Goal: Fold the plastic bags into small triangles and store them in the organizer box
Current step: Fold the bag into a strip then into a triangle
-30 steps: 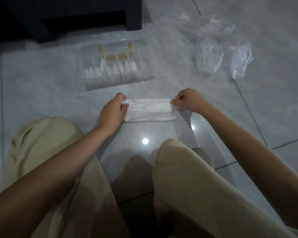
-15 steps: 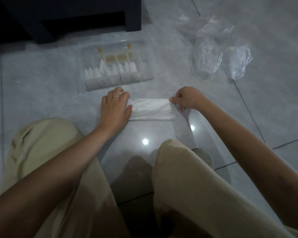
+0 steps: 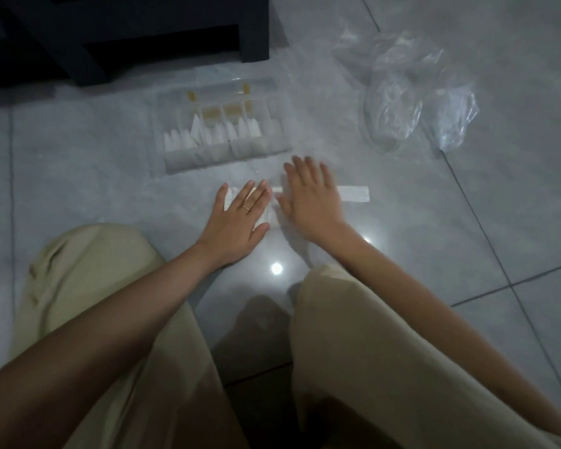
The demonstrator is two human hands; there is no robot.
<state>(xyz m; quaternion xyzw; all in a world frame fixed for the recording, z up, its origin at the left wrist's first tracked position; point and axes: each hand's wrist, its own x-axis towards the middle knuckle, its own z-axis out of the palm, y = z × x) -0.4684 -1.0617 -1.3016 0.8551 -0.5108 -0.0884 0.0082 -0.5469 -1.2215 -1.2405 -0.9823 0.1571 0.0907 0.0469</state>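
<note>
Since the earlier frame, the right hand (image 3: 311, 202) has been opened from its pinch and is laid flat, fingers spread, over the middle of the folded plastic bag (image 3: 353, 194). The left hand (image 3: 240, 218), fingers straight, is pressed on the bag's left end. The bag is stretched on the floor, just near of the organizer box (image 3: 227, 158).

We can read no text, number, brand or sign. The clear plastic compartment box (image 3: 227, 157) on the grey tiled floor (image 3: 78, 176) has small yellowish patches (image 3: 212, 112) in its far compartments. They are too dim and small for us to tell whether they carry any print.
</note>
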